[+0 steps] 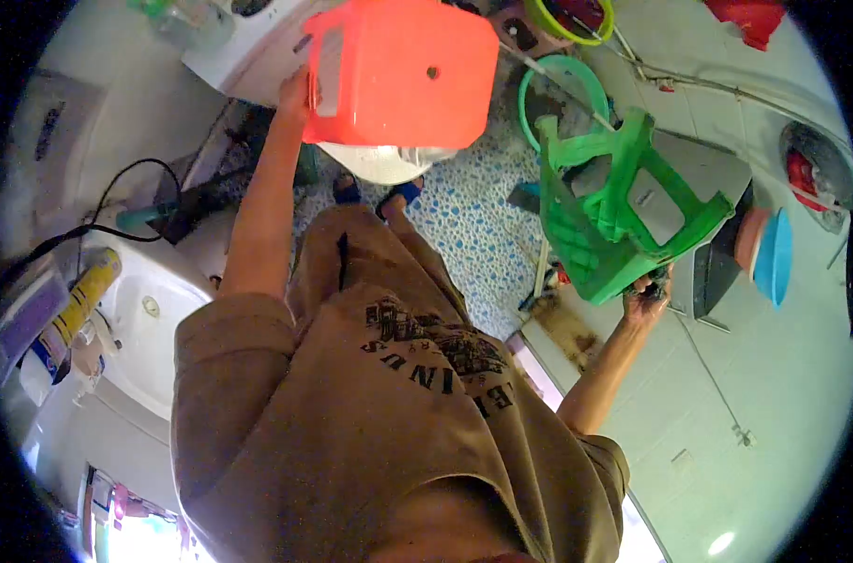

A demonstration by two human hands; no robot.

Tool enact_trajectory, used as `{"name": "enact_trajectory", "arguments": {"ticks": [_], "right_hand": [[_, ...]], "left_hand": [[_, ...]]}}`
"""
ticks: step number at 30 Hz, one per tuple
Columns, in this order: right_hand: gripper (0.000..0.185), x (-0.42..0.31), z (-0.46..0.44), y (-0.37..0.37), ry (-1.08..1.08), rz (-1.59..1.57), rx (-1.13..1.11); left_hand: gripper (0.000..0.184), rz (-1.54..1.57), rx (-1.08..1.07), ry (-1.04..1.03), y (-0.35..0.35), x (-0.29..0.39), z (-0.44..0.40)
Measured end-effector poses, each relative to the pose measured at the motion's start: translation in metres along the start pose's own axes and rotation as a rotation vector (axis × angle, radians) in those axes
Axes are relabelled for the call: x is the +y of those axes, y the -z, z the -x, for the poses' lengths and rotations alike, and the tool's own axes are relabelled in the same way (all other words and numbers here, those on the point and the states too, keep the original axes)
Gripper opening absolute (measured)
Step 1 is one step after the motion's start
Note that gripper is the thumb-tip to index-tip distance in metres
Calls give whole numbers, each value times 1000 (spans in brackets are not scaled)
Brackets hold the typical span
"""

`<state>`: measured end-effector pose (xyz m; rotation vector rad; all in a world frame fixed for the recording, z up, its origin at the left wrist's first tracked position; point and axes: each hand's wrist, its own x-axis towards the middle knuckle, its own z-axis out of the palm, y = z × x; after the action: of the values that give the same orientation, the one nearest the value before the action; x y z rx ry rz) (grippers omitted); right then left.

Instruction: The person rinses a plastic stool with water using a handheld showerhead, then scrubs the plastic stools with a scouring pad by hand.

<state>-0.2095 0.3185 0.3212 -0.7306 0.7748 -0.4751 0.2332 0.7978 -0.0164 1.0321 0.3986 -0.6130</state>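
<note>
My left hand [296, 92] is closed on the side of an orange-red plastic stool [455, 89], whose square seat with a small centre hole faces me. Under the stool's near edge shows part of a white round basin or bowl [375, 167]. On the right, my right hand [646, 302] is closed at the lower edge of a green plastic stool [591, 244], which is tilted with its open legs towards the upper right. A small dark thing shows at the fingers of that hand; I cannot make out what it is.
Behind the green stool stands a grey-lidded machine [708, 164]. A green basin [595, 83] and a yellow-rimmed basin [600, 36] lie ahead. A white sink [150, 324] is at left, blue and pink basins [776, 258] at right. The floor [464, 235] is blue-and-white patterned.
</note>
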Motion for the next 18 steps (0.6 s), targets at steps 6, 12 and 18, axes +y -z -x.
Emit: {"name": "enact_trajectory", "arguments": {"ticks": [6,12,18], "right_hand": [[26,-10,6,-8,-90,-243,-116],[25,-3,31,-17,-114,-316,-117],[10,37,33,-66,193,-153,-88]], "left_hand": [[32,124,234,367,5,-84,-41],[29,192,-97,251,75,-109,-64],[43,67,-196,-8,133,-117,-150]]}}
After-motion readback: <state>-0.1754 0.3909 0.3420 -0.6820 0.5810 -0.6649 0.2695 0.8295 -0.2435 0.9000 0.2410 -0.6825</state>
